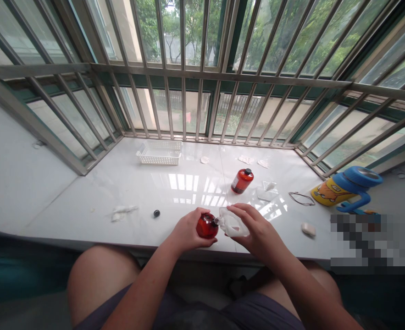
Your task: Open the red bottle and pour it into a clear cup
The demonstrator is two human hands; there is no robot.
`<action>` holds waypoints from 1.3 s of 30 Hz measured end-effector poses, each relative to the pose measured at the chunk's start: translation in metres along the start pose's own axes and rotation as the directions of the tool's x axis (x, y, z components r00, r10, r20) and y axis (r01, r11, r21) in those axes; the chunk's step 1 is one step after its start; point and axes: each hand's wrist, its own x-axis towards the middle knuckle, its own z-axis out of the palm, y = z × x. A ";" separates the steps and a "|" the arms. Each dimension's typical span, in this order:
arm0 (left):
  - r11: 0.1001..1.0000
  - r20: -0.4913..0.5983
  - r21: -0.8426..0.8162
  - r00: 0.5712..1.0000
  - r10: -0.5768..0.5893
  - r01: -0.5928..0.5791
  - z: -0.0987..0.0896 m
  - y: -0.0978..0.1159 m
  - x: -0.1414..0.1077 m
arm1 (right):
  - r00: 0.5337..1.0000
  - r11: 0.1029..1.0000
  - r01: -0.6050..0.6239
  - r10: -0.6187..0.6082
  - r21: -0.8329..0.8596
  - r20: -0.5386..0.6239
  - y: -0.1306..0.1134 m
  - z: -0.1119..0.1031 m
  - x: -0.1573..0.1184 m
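Note:
My left hand (189, 230) is closed around a red-brown bottle (207, 226) near the front edge of the white ledge. In my right hand (253, 225) is a clear bottle (230, 222), tipped sideways so its neck meets the mouth of the red-brown one. Whether liquid passes between them I cannot tell. A small black cap (157, 213) lies to the left of my left hand. Beyond my hands stands a second red-brown bottle (242, 181) with a black cap on and a pale label.
A white perforated basket (159, 153) sits at the back left. Crumpled tissue (123, 212) lies at left, a clear stand (267, 191) behind my right hand. Further right are glasses (301, 198), a whitish block (308, 230) and a yellow-and-blue tumbler (343, 185). Metal bars (202, 78) close off the back.

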 end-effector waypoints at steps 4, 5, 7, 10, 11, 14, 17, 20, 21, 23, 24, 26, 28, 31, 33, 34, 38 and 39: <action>1.000 0.002 0.000 1.000 0.002 -0.002 0.000 -0.001 0.000 | 1.000 1.000 0.006 -0.006 -0.005 -0.010 0.001 0.002 0.000; 1.000 0.003 0.001 1.000 0.002 -0.002 0.000 -0.001 0.000 | 1.000 1.000 0.006 -0.006 -0.007 -0.013 0.001 0.002 0.001; 1.000 0.003 0.002 1.000 -0.001 0.001 -0.001 0.000 0.000 | 1.000 1.000 0.005 -0.006 -0.011 -0.019 0.001 0.002 0.000; 1.000 0.004 -0.001 1.000 -0.011 0.011 -0.001 0.001 0.000 | 1.000 1.000 0.007 -0.008 -0.012 -0.021 0.001 0.002 0.000; 1.000 0.004 -0.003 1.000 -0.012 0.012 -0.001 0.001 0.000 | 1.000 1.000 0.011 -0.011 -0.013 -0.021 0.001 0.002 0.000; 1.000 0.003 -0.006 1.000 -0.010 0.010 -0.001 0.001 0.000 | 1.000 1.000 0.019 -0.020 -0.021 -0.021 0.001 0.002 0.000; 1.000 -0.001 -0.009 1.000 -0.012 0.012 -0.001 0.001 0.000 | 0.999 0.999 0.022 -0.023 -0.029 -0.024 0.000 0.001 0.000; 1.000 -0.003 -0.016 1.000 -0.018 0.018 -0.001 0.001 0.000 | 0.999 0.999 0.025 -0.026 -0.033 -0.027 -0.001 0.000 0.000; 1.000 -0.002 -0.018 1.000 -0.020 0.020 -0.001 0.001 0.000 | 0.999 0.999 0.025 -0.026 -0.034 -0.026 -0.001 0.000 0.001; 1.000 0.000 -0.019 1.000 -0.020 0.020 -0.002 0.001 0.000 | 0.999 0.999 0.024 -0.025 -0.035 -0.022 -0.001 0.000 0.001; 1.000 -0.001 -0.019 1.000 -0.018 0.018 -0.002 0.001 0.000 | 0.999 0.999 0.025 -0.026 -0.035 -0.022 -0.001 0.000 0.001; 1.000 -0.004 -0.017 1.000 -0.013 0.013 -0.002 0.000 0.000 | 0.999 0.999 0.027 -0.028 -0.034 -0.025 -0.002 0.000 0.002; 1.000 -0.006 -0.019 1.000 -0.013 0.013 -0.002 -0.001 -0.001 | 0.999 0.999 0.032 -0.033 -0.035 -0.031 -0.002 0.000 0.002; 0.999 -0.008 -0.028 1.000 -0.021 0.020 -0.002 -0.001 -0.001 | 0.998 0.998 0.039 -0.041 -0.039 -0.042 -0.003 0.000 0.004; 0.999 -0.008 -0.034 1.000 -0.026 0.025 -0.002 -0.001 -0.001 | 0.998 0.998 0.043 -0.045 -0.041 -0.049 -0.003 0.000 0.004; 0.999 -0.007 -0.034 1.000 -0.027 0.027 -0.002 -0.001 0.000 | 0.998 0.998 0.046 -0.048 -0.042 -0.051 -0.003 0.000 0.004; 0.999 -0.009 -0.031 1.000 -0.020 0.019 -0.002 -0.001 0.000 | 0.997 0.997 0.057 -0.059 -0.047 -0.046 -0.004 0.000 0.003; 0.999 -0.011 -0.031 1.000 -0.016 0.016 -0.002 -0.002 0.000 | 0.997 0.997 0.058 -0.061 -0.049 -0.044 -0.003 0.000 0.003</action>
